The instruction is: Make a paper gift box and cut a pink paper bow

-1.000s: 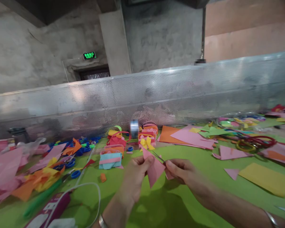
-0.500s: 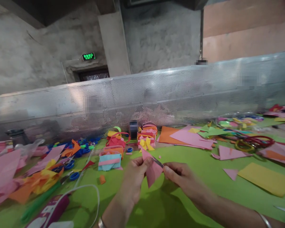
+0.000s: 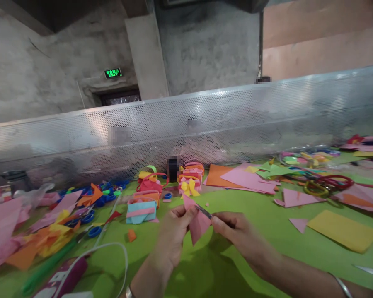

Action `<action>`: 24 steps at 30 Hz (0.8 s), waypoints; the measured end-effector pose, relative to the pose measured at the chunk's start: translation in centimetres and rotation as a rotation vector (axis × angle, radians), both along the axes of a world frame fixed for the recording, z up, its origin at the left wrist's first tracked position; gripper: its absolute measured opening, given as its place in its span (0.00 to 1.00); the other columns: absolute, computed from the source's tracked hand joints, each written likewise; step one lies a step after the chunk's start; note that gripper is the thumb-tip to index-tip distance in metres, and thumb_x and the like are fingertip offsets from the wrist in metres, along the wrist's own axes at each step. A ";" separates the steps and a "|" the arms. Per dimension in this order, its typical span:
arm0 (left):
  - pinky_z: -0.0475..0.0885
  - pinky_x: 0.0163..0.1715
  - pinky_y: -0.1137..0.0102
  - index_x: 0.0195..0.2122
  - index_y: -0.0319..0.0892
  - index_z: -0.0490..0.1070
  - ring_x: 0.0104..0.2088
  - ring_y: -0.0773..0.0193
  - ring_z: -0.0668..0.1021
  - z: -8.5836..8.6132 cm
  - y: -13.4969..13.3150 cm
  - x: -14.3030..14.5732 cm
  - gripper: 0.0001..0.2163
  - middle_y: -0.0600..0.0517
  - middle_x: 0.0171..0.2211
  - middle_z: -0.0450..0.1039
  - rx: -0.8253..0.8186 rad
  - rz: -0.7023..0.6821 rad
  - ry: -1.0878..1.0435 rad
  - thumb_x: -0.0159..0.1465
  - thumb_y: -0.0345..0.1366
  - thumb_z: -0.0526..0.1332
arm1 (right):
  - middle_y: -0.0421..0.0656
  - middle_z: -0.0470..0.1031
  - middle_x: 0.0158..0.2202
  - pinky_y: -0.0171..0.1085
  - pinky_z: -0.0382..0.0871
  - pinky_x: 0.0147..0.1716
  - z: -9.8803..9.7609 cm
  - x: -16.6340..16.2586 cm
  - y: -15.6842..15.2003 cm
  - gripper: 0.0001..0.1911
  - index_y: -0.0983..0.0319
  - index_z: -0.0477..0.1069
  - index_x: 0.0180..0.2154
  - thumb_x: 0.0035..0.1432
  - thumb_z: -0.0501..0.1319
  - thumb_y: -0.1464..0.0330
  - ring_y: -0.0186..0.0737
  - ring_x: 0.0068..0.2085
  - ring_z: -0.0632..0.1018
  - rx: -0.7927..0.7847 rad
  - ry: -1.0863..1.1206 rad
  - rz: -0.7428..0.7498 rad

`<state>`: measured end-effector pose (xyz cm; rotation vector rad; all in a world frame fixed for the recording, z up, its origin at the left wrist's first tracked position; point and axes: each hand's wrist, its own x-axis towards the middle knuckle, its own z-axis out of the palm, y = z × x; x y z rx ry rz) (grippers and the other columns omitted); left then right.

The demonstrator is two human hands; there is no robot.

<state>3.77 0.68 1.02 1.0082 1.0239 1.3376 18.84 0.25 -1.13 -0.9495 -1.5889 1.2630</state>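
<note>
Pinching closed, left grip [image 3: 175, 227] holds pink sheet [image 3: 199, 227], right grip [image 3: 236, 228] scissors [image 3: 204, 211].

green tabletop [image 3: 257, 207] | yellow paper [image 3: 343, 231] | pink triangle [image 3: 299, 224] | orange scrap [image 3: 132, 235]

The pink triangular paper piece [image 3: 199, 227] sits between the left hand [image 3: 174, 221] and the right hand [image 3: 233, 225] — the slim metal scissors [image 3: 204, 212], in the latter, lie against its upper part. Beyond the left hand, on the green tabletop [image 3: 245, 213], lies the folded light-blue paper bag [image 3: 141, 217], with the yellow paper bow [image 3: 190, 188] behind and to its right. Near left lies the purple-and-white plastic power strip [image 3: 76, 273]. Far right, the small pink paper triangle [image 3: 298, 224] lies just left of the yellow rectangular paper sheet [image 3: 343, 230]. The perforated grey metal screen [image 3: 230, 107] stands behind everything on the tabletop.
</note>
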 end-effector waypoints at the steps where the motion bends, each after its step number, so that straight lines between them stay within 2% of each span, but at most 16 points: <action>1: 0.65 0.27 0.75 0.21 0.38 0.76 0.23 0.70 0.71 0.0 0.0 0.0 0.14 0.52 0.21 0.74 -0.008 0.002 -0.008 0.38 0.43 0.72 | 0.35 0.50 0.20 0.32 0.48 0.22 0.0 0.0 0.0 0.23 0.64 0.63 0.22 0.51 0.55 0.50 0.30 0.23 0.55 -0.001 0.006 0.003; 10: 0.66 0.28 0.74 0.21 0.39 0.76 0.21 0.71 0.70 0.3 -0.3 0.1 0.13 0.54 0.20 0.74 -0.018 -0.012 -0.018 0.38 0.42 0.73 | 0.33 0.46 0.19 0.33 0.43 0.21 0.0 0.0 -0.1 0.24 0.61 0.55 0.18 0.51 0.55 0.49 0.28 0.22 0.51 0.011 0.036 -0.010; 19: 0.66 0.32 0.72 0.25 0.40 0.78 0.25 0.67 0.72 0.3 -0.6 0.2 0.11 0.51 0.22 0.75 -0.011 -0.057 0.088 0.43 0.41 0.70 | 0.34 0.49 0.19 0.32 0.44 0.21 -0.1 0.1 0.2 0.24 0.64 0.65 0.22 0.50 0.56 0.49 0.29 0.22 0.52 -0.008 0.030 -0.010; 24: 0.66 0.30 0.73 0.24 0.39 0.78 0.25 0.68 0.72 0.2 -0.6 0.2 0.11 0.51 0.22 0.75 -0.015 -0.068 0.078 0.43 0.40 0.71 | 0.34 0.49 0.19 0.33 0.43 0.21 0.0 0.1 0.0 0.23 0.64 0.64 0.21 0.51 0.56 0.50 0.29 0.22 0.52 -0.035 0.039 -0.012</action>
